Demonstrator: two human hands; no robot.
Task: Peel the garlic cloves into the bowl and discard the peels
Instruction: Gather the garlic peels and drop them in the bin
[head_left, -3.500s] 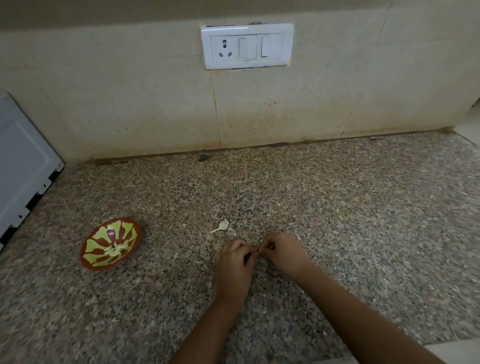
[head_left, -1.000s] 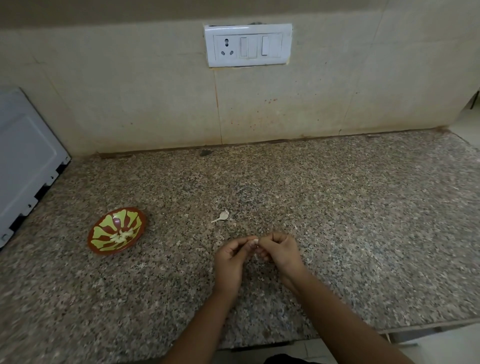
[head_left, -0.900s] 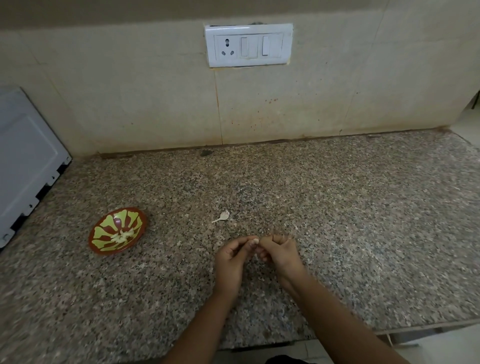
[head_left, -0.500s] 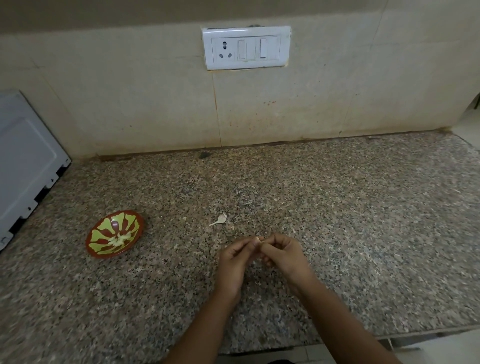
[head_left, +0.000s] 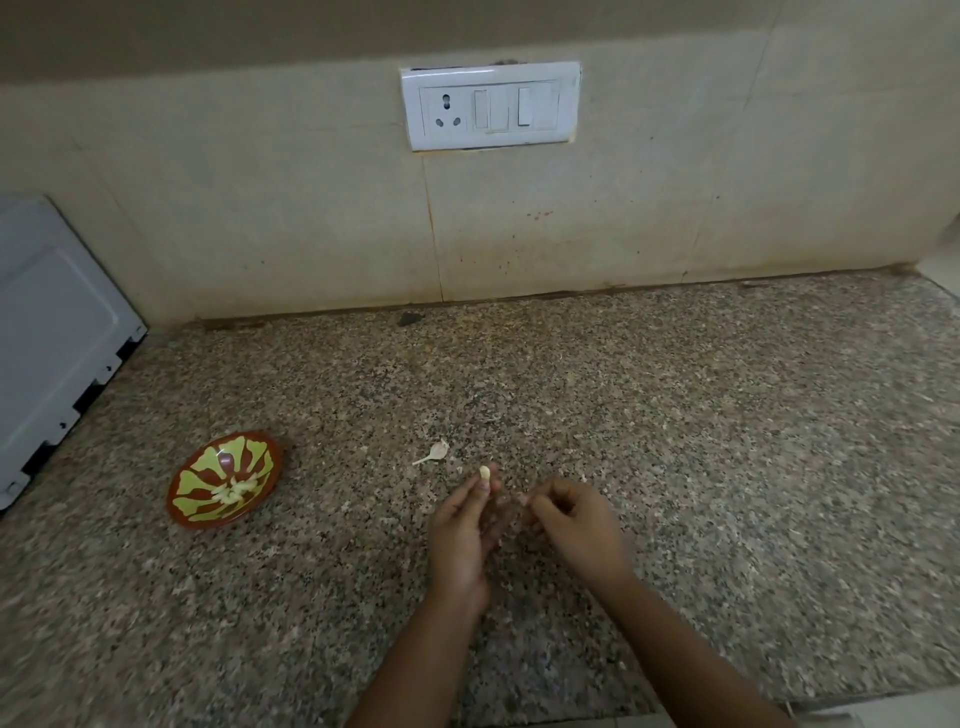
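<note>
The hands were pinched together a moment ago and now they are apart: the left hand (head_left: 462, 525) pinches a pale garlic clove (head_left: 484, 472), and the right hand (head_left: 571, 525) beside it has curled fingers, but I cannot tell if they hold peel. The clove looks bare, so I think it can go in the bowl (head_left: 224, 477), well to its left. A scrap of peel (head_left: 435, 452) lies just past the clove on the speckled counter (head_left: 727, 441), and a switch plate (head_left: 491, 106) sits on the wall far behind.
</note>
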